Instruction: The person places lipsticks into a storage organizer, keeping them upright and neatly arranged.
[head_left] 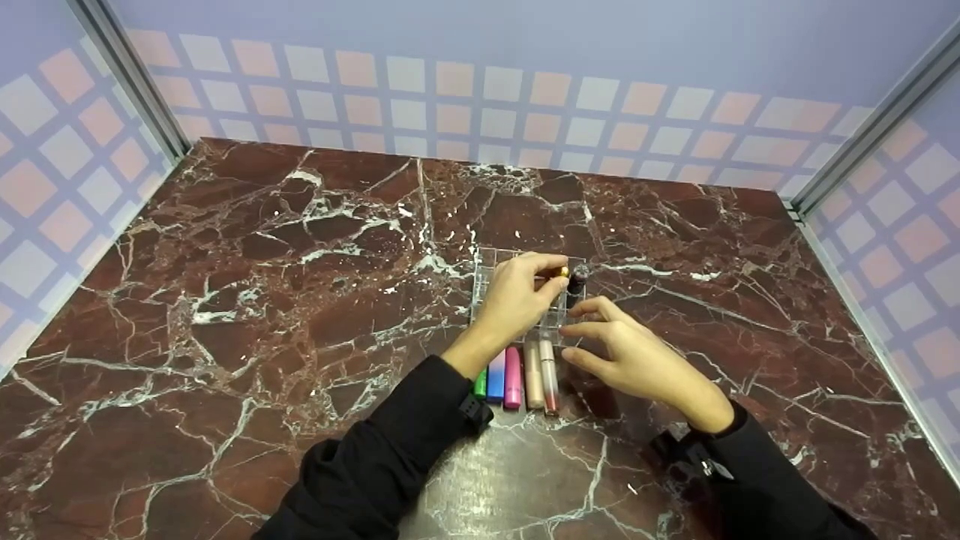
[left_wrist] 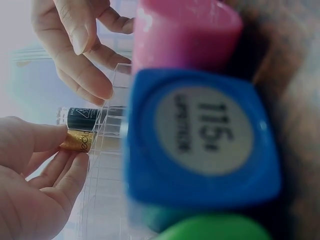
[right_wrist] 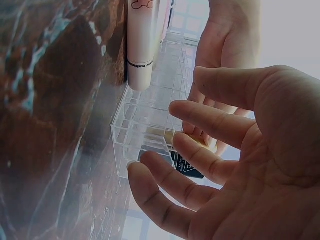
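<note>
My left hand (head_left: 551,281) pinches a gold lipstick (head_left: 561,271) by its end, over a clear acrylic organizer (head_left: 486,264). In the left wrist view the gold lipstick (left_wrist: 77,141) sits between thumb and fingers, right beside a black lipstick (left_wrist: 85,114) that stands in a compartment of the organizer (left_wrist: 107,180). In the head view the black lipstick (head_left: 577,281) is just right of the gold one. My right hand (head_left: 576,330) hovers by the organizer's near right corner, fingers spread and holding nothing. The right wrist view shows its fingers (right_wrist: 200,155) close to the organizer (right_wrist: 142,137).
A row of tubes lies on the marble table (head_left: 225,300) in front of the organizer: green (head_left: 480,384), blue (head_left: 496,375), pink (head_left: 513,377), beige (head_left: 532,375) and a clear gloss (head_left: 549,375). Checked walls enclose the table on three sides.
</note>
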